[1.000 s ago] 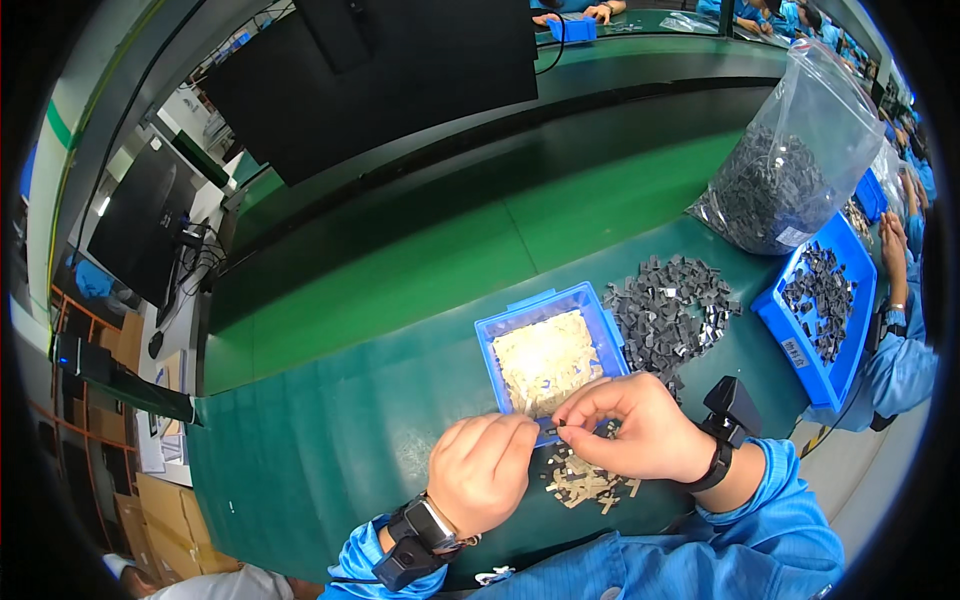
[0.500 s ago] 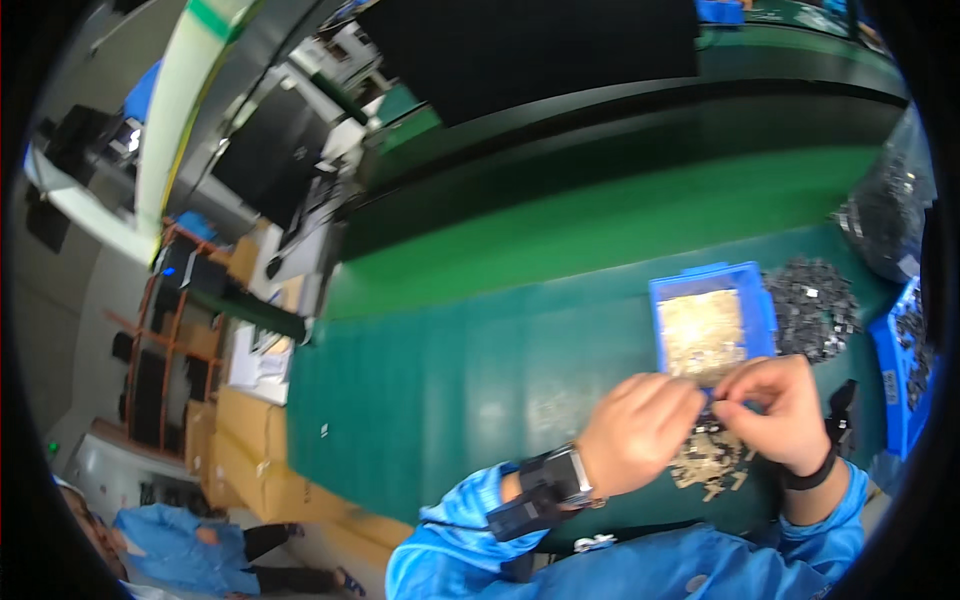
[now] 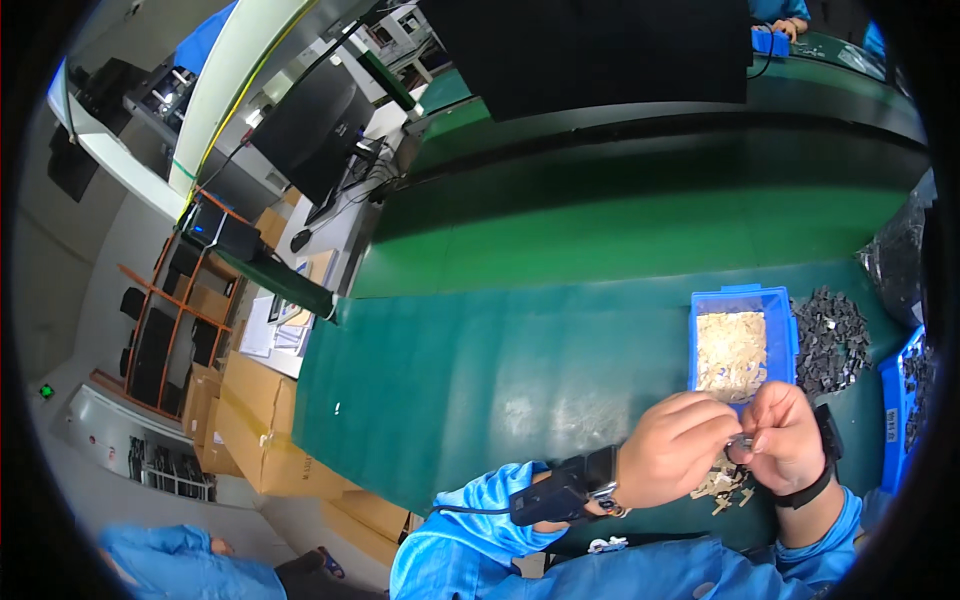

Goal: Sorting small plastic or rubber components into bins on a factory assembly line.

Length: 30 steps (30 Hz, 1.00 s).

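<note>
A small, dark grey, glossy piece [image 3: 740, 449] sits between the fingertips of both hands, just above the near end of a blue rectangular plastic tray. The right hand [image 3: 788, 442] pinches, its thumb and index finger brought nearly together at the piece, the other fingers curled in. The left hand [image 3: 672, 450] has its fingers bent and bunched side by side, their tips meeting the same piece; its thumb is hidden, so how tightly it grips cannot be told.

The blue rectangular plastic tray [image 3: 783, 335] holds many flat, pale beige chips [image 3: 730, 345]. Below the hands lies a loose heap of beige and dark bits [image 3: 720, 486], partly covered by them. Right of the tray spreads a pile of small black flat pieces [image 3: 832, 340]. Farther right, a second blue tray [image 3: 892, 425] and a clear plastic bag [image 3: 897, 250] stand on the dark green work mat [image 3: 480, 370].
</note>
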Motion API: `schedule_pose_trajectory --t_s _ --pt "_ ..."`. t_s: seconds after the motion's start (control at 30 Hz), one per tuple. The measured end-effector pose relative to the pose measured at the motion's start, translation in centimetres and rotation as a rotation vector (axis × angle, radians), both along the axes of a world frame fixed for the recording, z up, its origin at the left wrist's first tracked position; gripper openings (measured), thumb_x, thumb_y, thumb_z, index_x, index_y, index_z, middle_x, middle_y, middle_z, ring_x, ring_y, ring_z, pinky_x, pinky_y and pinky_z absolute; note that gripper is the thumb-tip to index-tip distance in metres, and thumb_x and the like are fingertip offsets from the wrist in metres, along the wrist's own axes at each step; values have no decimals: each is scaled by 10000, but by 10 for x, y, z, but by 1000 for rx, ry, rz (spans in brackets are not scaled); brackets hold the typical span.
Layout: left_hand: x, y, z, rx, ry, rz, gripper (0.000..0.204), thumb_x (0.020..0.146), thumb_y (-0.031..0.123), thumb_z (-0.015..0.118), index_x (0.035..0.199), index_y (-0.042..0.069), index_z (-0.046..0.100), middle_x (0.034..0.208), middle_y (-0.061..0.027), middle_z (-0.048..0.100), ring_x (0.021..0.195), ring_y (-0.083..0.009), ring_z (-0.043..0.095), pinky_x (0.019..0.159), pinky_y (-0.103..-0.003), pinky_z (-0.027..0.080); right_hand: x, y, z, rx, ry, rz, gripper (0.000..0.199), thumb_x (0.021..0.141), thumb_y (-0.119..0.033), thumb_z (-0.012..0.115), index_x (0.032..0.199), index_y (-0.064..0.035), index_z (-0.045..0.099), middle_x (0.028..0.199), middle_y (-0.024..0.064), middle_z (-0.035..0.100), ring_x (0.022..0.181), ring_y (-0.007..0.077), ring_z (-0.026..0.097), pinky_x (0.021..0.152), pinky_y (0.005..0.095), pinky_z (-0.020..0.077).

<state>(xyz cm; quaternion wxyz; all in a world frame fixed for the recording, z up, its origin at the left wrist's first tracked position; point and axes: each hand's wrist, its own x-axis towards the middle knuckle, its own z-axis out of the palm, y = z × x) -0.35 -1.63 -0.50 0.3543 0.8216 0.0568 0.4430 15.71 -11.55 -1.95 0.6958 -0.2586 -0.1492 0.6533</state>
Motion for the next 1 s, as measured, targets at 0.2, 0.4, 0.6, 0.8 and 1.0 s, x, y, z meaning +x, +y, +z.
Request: schedule_pose_trajectory --t_s 0.2,0.4,0.6,0.8,1.0 --pt "-3 -1 2 -20 84 76 175 732 -82 667 897 -25 653 872 -142 681 753 -314 667 683 -377 540 13 -4 3 405 -1282 -257 260 738 -13 809 965 14 686 822 121 694 693 211 669 625 306 538" --pt "-1 0 9 -14 170 147 73 731 -56 690 783 -14 659 739 -130 685 645 -288 674 618 -355 544 0 0 17 529 -1795 -323 346 755 -37 743 1066 39 610 947 118 649 818 285 639 722 384 527" --pt "-11 -4 14 93 286 144 87 747 -18 710 801 15 650 764 -133 660 657 -294 627 606 -353 499 2 -12 22 539 -1689 -427 253 785 -58 682 1006 19 585 931 145 596 838 316 591 776 391 490" --pt "-8 4 25 79 261 225 90 757 -35 701 805 8 639 781 -145 649 690 -299 621 622 -352 487 97 -92 24 -86 -1991 -1305 140 874 92 484 897 -2 586 880 157 658 740 292 634 657 376 507" --pt "5 9 15 73 292 288 89 768 -13 683 846 -2 644 824 -152 657 736 -317 625 668 -375 492 165 -184 19 -1009 -2154 -1032 324 870 22 584 1194 25 597 1026 230 653 951 391 637 829 419 514"
